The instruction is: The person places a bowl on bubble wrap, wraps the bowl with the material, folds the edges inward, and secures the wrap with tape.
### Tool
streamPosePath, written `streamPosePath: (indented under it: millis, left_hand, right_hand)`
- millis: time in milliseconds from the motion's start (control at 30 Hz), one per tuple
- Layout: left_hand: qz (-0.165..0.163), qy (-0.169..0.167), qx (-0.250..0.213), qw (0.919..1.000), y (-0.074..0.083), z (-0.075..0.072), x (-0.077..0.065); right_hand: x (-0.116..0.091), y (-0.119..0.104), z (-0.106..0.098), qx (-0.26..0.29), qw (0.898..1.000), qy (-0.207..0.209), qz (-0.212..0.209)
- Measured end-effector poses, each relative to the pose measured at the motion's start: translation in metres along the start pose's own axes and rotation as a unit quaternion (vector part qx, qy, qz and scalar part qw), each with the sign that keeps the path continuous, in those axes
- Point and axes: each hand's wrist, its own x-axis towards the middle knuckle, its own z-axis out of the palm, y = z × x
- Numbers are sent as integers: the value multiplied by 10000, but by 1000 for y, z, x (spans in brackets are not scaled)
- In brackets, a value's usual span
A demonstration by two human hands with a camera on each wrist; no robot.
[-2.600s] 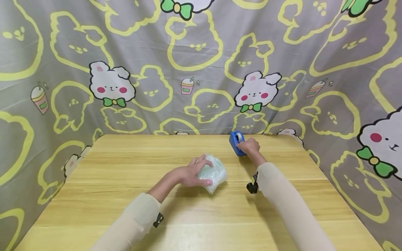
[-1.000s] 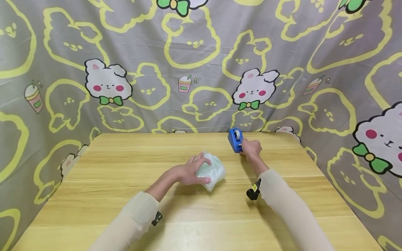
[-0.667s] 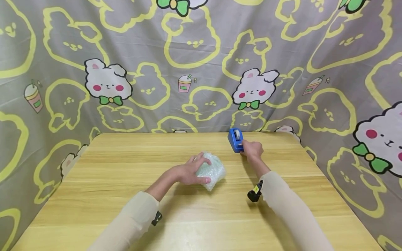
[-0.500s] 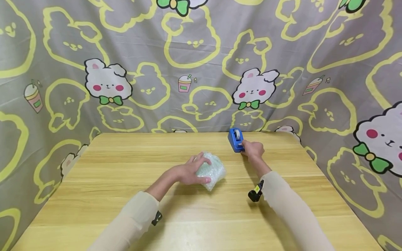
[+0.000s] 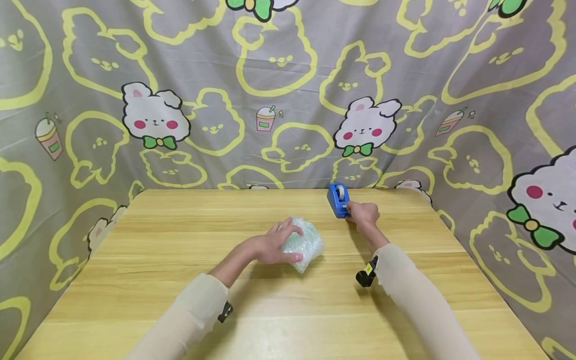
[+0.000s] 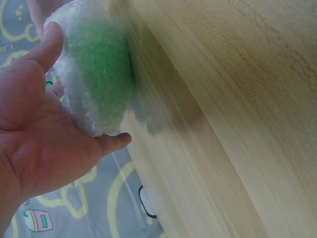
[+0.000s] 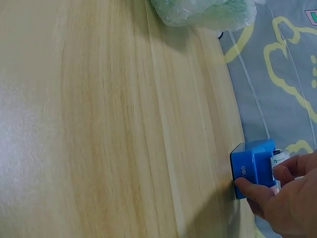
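Note:
A bundle in clear bubble wrap (image 5: 307, 245), with something green showing through, sits on the wooden table in the head view. My left hand (image 5: 272, 247) holds it from the left, thumb on the near side and fingers over the far side. In the left wrist view the wrapped bundle (image 6: 101, 74) lies between thumb and fingers. Farther back stands a blue tape dispenser (image 5: 337, 200) with a roll of clear tape. My right hand (image 5: 363, 214) grips its front end. The right wrist view shows one fingertip against the dispenser's (image 7: 245, 166) blue face and a curled finger by the cutting edge.
The wooden table (image 5: 180, 300) reaches back to a grey curtain (image 5: 216, 65) with yellow outlines and rabbit faces, which also hangs at both sides. The dispenser stands near the table's back edge. Small black cameras (image 5: 366, 275) are worn at the wrists.
My right hand has shifted from over the tape roll to the dispenser's front end, then slightly right, and has since stayed nearly still. The left hand and wrapped bundle have hardly moved.

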Motion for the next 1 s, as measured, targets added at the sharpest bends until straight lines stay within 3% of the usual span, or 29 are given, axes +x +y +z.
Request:
streamPosePath:
  millis: [467, 800, 1000]
  left_hand:
    - [33, 4, 27, 10000, 0, -1, -2]
    - [-11, 35, 47, 10000, 0, -1, -3]
    - [27, -14, 37, 10000, -1, -1, -3]
  right_hand:
    - [2, -1, 2, -642, 9977, 92, -217]
    - [2, 3, 2, -1574, 9839, 52, -850]
    - [1, 4, -5, -1783, 9798, -46, -910]
